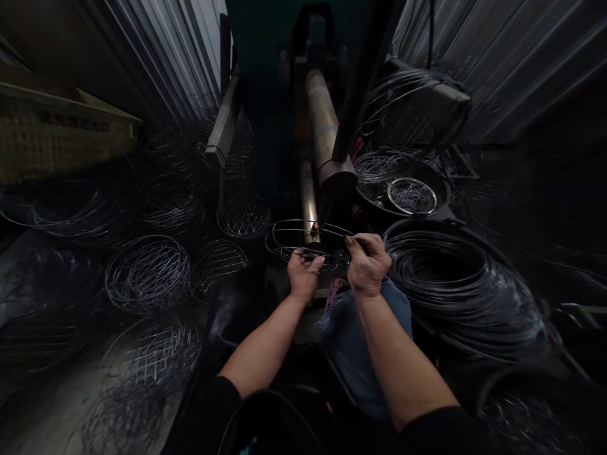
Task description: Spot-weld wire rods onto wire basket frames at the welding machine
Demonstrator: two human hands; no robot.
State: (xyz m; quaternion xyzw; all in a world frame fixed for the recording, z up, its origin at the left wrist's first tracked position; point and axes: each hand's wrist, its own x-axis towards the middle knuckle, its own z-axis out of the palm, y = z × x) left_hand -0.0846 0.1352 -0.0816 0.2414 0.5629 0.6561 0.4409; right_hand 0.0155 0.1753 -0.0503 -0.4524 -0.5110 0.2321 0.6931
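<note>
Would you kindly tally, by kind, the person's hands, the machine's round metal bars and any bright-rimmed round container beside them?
Hands: 2 (left hand, right hand)
Round metal bars: 2 (upper bar, lower bar)
Bright-rimmed round container: 1
Total: 5
The held wire loops are too dim to count.

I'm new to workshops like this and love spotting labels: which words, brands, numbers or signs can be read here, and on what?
None can be read.
Yellowish crate, picture's left: dark marks along its side, too blurred to tell if they are lettering.
Grey slotted box, upper right: no legible label.
Looped wire being held: no text visible.
</note>
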